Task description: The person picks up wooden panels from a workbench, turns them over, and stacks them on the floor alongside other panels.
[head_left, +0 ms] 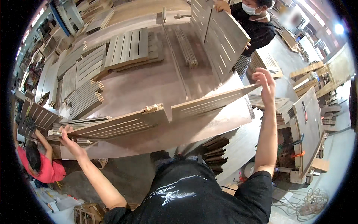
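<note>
Across the wide brown worktable (156,86), stacks of slatted wooden panels (126,48) crowd the far side and left edge, and a bundle of thin slats (186,46) lies near the middle. Opposite us, a masked co-worker in black (257,30) tilts up another slatted panel (220,35), while a person in red (43,168) crouches at the table's left corner. To the right stand more panel piles (272,104) and a leaning board (311,127), with cables (309,203) coiled on the grey workshop floor. We hold a long slatted panel (149,117) edge-on above the table's near edge, pale grey-brown, grooved lengthwise, with a small hinge-like fitting at its middle. Our left hand (69,140) curls around its left end, fingers clenched on the edge; our right hand (265,84) grips the raised right end, fingers wrapped over it.
</note>
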Demonstrator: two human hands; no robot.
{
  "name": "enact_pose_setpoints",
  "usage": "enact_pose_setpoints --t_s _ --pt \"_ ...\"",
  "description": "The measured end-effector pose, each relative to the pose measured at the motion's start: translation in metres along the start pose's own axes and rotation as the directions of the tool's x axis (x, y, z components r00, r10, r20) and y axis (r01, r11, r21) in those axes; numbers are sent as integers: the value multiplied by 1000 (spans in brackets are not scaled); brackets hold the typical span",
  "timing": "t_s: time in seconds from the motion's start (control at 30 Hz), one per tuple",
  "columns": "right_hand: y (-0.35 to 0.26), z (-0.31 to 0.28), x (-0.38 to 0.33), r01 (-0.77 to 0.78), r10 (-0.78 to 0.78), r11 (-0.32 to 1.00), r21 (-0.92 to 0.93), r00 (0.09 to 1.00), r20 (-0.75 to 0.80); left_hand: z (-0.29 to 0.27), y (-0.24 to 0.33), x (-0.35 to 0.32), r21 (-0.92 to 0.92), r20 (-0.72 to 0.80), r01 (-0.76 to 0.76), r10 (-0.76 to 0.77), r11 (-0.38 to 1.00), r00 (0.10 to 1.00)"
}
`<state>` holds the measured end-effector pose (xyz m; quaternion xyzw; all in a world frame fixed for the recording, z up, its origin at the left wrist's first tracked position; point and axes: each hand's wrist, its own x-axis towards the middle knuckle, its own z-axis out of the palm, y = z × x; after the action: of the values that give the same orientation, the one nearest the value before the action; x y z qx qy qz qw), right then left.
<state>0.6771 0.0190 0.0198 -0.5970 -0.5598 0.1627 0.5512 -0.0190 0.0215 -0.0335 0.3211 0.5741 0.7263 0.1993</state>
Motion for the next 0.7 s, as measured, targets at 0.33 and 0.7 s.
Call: enact_pose_setpoints --t_s 0.33,0.7 --pt "31 47 -23 -288 307 789 543 950 58 11 4 -10 32 -63 -20 22 999 998" --pt "26 58 -22 -241 253 814 529 966 51 13 9 -13 102 -95 -83 93 991 991"
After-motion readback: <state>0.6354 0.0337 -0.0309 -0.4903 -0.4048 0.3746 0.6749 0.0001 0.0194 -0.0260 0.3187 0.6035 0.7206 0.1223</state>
